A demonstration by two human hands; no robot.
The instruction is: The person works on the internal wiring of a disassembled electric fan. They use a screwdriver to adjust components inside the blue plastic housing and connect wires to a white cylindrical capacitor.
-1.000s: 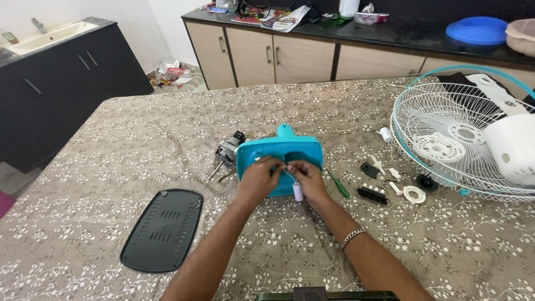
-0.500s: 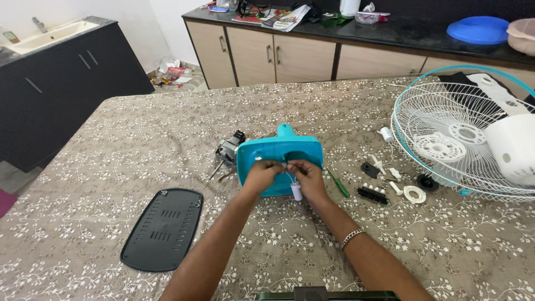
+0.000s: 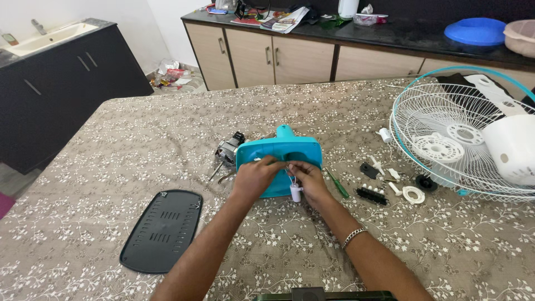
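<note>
Since a second ago we see almost nothing changed: our left hand (image 3: 257, 177) and right hand (image 3: 307, 181) stay pinched together on the small white cylinder (image 3: 296, 193) and its thin wires, at the near face of the teal fan housing (image 3: 280, 156). The cylinder hangs upright just below our fingertips. The housing lies under them, long axis running away from us, neck pointing far. Left of the grip sits the grey motor (image 3: 227, 151); right, the green screwdriver (image 3: 337, 184).
</note>
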